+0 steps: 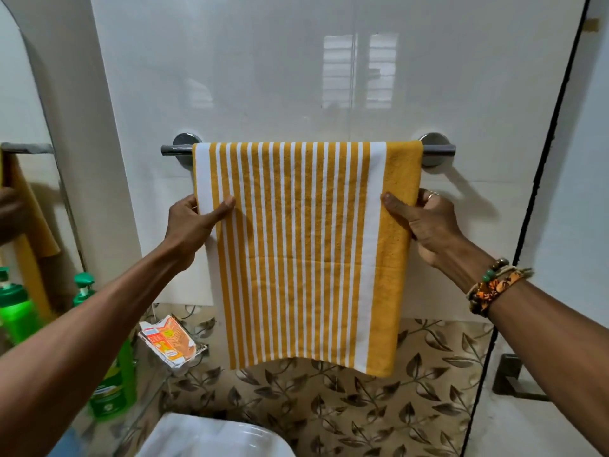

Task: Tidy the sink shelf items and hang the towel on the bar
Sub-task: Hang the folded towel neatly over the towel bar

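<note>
While the left hand pinches the left edge of the towel, thumb flat on the front face and fingers curled behind, the right hand pinches the right edge in the same way. Both grips sit at about the same height, a little below the bar.

Right hand: 1 ring on a finger, several beaded and woven bracelets at the wrist.

Towel: yellow with white stripes, draped over the chrome bar, front face flat, lower hem slightly curved. It fills nearly the whole span between the 2 round wall mounts.

Wall behind: glossy white tile, with brown leaf-pattern tile lower down.

Lower left: green pump bottle upright on the glass shelf, partly hidden by the left forearm. Orange-and-white soap packet lies tilted in a small holder just beside it.

Bottom centre: white sink, rim only.

Far left: mirror, reflecting towel and hand.
</note>
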`<action>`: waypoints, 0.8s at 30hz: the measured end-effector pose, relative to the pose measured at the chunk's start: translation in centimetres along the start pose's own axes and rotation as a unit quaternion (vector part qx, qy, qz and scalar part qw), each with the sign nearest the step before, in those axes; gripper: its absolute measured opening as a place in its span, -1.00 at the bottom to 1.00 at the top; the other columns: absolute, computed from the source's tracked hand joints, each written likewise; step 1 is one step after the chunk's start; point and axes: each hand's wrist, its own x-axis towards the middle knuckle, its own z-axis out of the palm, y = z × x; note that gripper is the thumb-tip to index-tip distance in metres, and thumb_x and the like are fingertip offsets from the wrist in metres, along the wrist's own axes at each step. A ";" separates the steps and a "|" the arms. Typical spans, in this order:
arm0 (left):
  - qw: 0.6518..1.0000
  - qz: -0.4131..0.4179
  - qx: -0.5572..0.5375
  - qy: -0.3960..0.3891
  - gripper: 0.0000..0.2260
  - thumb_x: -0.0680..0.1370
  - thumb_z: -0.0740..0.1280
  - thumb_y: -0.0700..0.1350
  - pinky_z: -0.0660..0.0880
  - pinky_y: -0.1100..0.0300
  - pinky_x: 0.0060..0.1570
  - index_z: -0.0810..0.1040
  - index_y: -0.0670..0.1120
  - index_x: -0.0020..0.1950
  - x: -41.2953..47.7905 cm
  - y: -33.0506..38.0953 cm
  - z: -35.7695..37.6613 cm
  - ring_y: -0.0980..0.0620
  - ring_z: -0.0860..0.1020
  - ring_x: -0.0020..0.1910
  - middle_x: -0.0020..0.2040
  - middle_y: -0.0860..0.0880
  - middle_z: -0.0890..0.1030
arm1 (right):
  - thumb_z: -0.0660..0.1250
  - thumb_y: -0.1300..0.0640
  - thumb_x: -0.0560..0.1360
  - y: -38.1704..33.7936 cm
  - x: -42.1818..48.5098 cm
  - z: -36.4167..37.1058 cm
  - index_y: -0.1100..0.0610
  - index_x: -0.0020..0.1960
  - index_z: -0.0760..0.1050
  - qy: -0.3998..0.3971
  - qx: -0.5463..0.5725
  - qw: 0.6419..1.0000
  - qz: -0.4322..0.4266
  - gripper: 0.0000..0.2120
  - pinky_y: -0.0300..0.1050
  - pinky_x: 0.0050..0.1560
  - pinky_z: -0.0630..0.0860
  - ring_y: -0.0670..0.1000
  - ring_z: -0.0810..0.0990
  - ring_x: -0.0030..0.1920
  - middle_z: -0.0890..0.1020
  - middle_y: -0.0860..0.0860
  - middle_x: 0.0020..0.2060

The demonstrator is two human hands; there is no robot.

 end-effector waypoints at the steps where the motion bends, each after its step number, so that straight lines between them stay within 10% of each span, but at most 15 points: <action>1: 1.000 -0.010 -0.005 -0.019 -0.67 0.39 0.51 0.08 0.58 0.27 -0.13 0.57 0.08 0.10 -0.2 -0.3 -0.1 0.19 0.67 -0.08 0.00 0.17 0.66 | 0.62 -0.04 0.17 0.6 -0.2 -0.3 0.05 0.08 0.57 -0.025 -0.009 1.000 0.016 -0.47 -0.06 -0.08 0.67 -0.05 0.73 -0.07 0.72 -0.02 -0.01; 14: 0.985 -0.119 -0.102 -0.076 -0.63 0.49 0.45 -0.04 0.57 -0.10 0.12 0.55 -0.10 0.26 -1.1 0.2 -1.3 -0.10 0.64 0.10 0.16 -0.04 0.66 | 0.54 0.01 0.29 2.3 -1.6 -1.0 0.09 0.05 0.59 -0.073 0.027 0.997 0.024 -0.63 -0.11 -0.06 0.68 -0.03 0.73 -0.04 0.74 -0.03 -0.04; 24: 0.985 -0.064 -0.148 -0.063 -0.62 0.46 0.46 0.02 0.64 0.07 -0.05 0.58 -0.07 0.23 1.0 4.5 -1.3 0.00 0.68 0.03 0.10 -0.02 0.70 | 0.51 -0.03 0.38 -2.4 -0.9 0.0 0.05 0.03 0.60 -0.053 0.071 0.994 -0.068 -0.71 -0.17 -0.18 0.65 0.00 0.73 -0.04 0.75 -0.07 -0.07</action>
